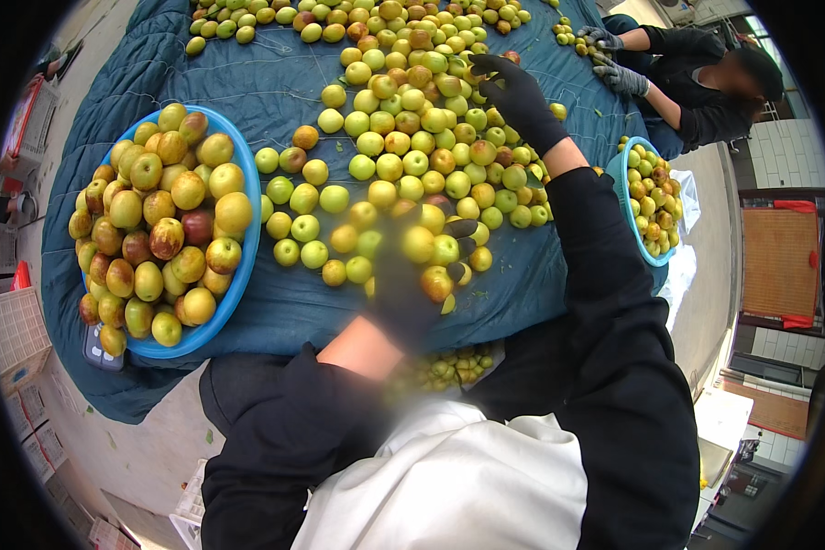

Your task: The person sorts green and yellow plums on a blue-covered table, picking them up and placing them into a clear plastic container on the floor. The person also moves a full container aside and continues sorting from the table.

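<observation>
A broad heap of yellow-green and russet jujubes (412, 137) spreads over a dark blue quilted cloth (247, 75) before me. My left hand (409, 289), in a black glove and partly blurred, cups several jujubes (436, 282) at the near side of the heap. Its dark fingertips show among the fruit. Farther out, my right hand (519, 100), also black-gloved, reaches over the heap's right side with fingers apart and nothing visible between them. To my left stands a blue plastic basin (253, 227) piled high with larger-looking, browner jujubes (158, 213).
A dark device with buttons (103, 349) lies beside the basin. At right, a co-worker in grey gloves (622, 77) handles fruit near another blue basin (619, 172) of jujubes. More fruit (454, 368) shows below the cloth's near edge. Plastic crates (17, 330) stand at left.
</observation>
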`<state>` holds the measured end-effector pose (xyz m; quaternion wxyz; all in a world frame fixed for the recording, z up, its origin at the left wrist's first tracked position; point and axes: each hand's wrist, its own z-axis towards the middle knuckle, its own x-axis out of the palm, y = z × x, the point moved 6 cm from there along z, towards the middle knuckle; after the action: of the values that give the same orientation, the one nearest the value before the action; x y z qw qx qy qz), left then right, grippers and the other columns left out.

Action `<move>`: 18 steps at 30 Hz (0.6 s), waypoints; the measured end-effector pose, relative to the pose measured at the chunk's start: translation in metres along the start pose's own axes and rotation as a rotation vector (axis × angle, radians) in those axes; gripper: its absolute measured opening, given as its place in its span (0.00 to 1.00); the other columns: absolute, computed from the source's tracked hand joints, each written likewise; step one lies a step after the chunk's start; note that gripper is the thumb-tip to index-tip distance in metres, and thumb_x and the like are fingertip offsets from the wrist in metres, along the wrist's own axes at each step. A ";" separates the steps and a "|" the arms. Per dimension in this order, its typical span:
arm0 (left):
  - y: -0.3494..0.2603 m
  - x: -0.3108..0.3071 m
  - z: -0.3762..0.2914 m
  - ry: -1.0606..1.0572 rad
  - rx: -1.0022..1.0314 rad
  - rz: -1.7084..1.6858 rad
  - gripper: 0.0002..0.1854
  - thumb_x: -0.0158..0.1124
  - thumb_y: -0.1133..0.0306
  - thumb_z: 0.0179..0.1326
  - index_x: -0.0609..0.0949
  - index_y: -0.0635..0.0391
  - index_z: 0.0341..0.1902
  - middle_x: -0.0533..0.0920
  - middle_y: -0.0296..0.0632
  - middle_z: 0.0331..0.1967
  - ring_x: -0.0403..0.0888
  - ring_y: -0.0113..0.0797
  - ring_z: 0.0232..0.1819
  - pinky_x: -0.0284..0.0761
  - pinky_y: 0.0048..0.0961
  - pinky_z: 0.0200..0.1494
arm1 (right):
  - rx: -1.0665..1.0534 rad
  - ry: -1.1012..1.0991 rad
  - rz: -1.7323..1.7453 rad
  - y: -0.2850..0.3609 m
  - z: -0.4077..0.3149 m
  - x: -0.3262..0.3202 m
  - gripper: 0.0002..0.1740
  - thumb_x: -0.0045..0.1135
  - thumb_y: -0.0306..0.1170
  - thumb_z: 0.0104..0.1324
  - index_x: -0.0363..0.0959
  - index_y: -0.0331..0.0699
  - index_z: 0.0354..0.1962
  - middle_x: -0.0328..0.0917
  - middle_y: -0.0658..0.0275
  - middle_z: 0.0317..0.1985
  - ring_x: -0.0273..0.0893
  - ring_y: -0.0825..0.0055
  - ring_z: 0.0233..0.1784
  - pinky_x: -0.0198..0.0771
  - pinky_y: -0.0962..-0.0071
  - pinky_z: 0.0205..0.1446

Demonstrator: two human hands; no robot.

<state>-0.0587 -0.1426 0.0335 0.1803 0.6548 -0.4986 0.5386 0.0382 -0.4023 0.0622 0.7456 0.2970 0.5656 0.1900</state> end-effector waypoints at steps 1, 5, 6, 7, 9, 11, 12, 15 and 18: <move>-0.001 0.001 0.000 0.020 0.001 -0.048 0.19 0.44 0.60 0.70 0.74 0.60 0.54 0.79 0.43 0.48 0.77 0.33 0.51 0.74 0.30 0.55 | -0.186 0.001 -0.208 0.010 0.006 0.013 0.24 0.53 0.25 0.60 0.68 0.42 0.56 0.72 0.56 0.53 0.73 0.66 0.54 0.72 0.71 0.53; -0.009 0.000 -0.001 0.010 0.097 0.116 0.19 0.44 0.59 0.70 0.74 0.61 0.54 0.78 0.43 0.49 0.77 0.33 0.52 0.74 0.29 0.55 | 0.029 0.215 -0.442 0.000 0.017 0.050 0.24 0.60 0.36 0.58 0.71 0.46 0.54 0.74 0.51 0.46 0.75 0.54 0.50 0.71 0.62 0.54; -0.009 -0.001 -0.001 0.025 0.071 0.055 0.20 0.44 0.59 0.70 0.74 0.61 0.54 0.77 0.43 0.50 0.76 0.33 0.52 0.74 0.29 0.56 | 0.088 0.226 -0.305 0.002 0.013 0.049 0.25 0.60 0.38 0.59 0.70 0.46 0.54 0.76 0.54 0.44 0.77 0.60 0.47 0.72 0.65 0.50; -0.009 -0.001 -0.001 0.040 0.045 -0.007 0.20 0.44 0.59 0.70 0.73 0.61 0.54 0.77 0.43 0.50 0.76 0.33 0.52 0.74 0.30 0.56 | 0.183 0.264 -0.193 0.004 0.007 0.047 0.25 0.60 0.40 0.60 0.70 0.46 0.55 0.77 0.57 0.42 0.78 0.66 0.44 0.74 0.68 0.46; -0.009 -0.001 0.001 0.058 0.032 0.013 0.23 0.39 0.53 0.71 0.71 0.60 0.56 0.79 0.47 0.47 0.79 0.33 0.39 0.74 0.27 0.37 | 0.321 0.244 0.373 0.020 -0.014 0.034 0.20 0.54 0.41 0.67 0.70 0.42 0.54 0.76 0.71 0.40 0.73 0.88 0.37 0.70 0.84 0.34; -0.009 0.001 0.003 0.089 0.021 0.065 0.26 0.36 0.50 0.70 0.70 0.59 0.56 0.80 0.49 0.45 0.81 0.33 0.32 0.73 0.25 0.27 | 0.169 0.251 0.407 0.053 -0.042 0.020 0.16 0.49 0.38 0.70 0.71 0.40 0.52 0.75 0.69 0.44 0.72 0.84 0.45 0.70 0.82 0.45; -0.008 0.004 0.005 0.113 0.020 0.106 0.27 0.37 0.49 0.70 0.70 0.59 0.56 0.81 0.48 0.44 0.81 0.32 0.31 0.73 0.25 0.26 | 0.223 0.301 0.452 0.064 -0.060 0.021 0.15 0.47 0.37 0.72 0.72 0.39 0.51 0.75 0.69 0.45 0.72 0.83 0.46 0.70 0.81 0.47; -0.004 0.009 0.007 0.058 0.032 0.022 0.28 0.38 0.47 0.69 0.71 0.59 0.57 0.82 0.47 0.43 0.81 0.33 0.31 0.73 0.25 0.25 | 0.106 0.411 0.290 0.097 -0.093 0.022 0.19 0.44 0.42 0.73 0.75 0.38 0.49 0.78 0.67 0.42 0.74 0.81 0.46 0.67 0.77 0.56; -0.006 0.018 0.006 0.148 -0.047 -0.234 0.27 0.39 0.52 0.70 0.68 0.62 0.61 0.76 0.51 0.54 0.76 0.42 0.51 0.71 0.33 0.50 | 0.314 0.304 0.377 0.074 -0.077 0.000 0.23 0.41 0.45 0.74 0.78 0.35 0.45 0.74 0.71 0.22 0.71 0.88 0.28 0.66 0.85 0.34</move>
<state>-0.0516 -0.1525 0.0488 0.2935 0.6626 -0.4168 0.5487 -0.0314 -0.3289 0.0970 0.5485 0.4767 0.6282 0.2778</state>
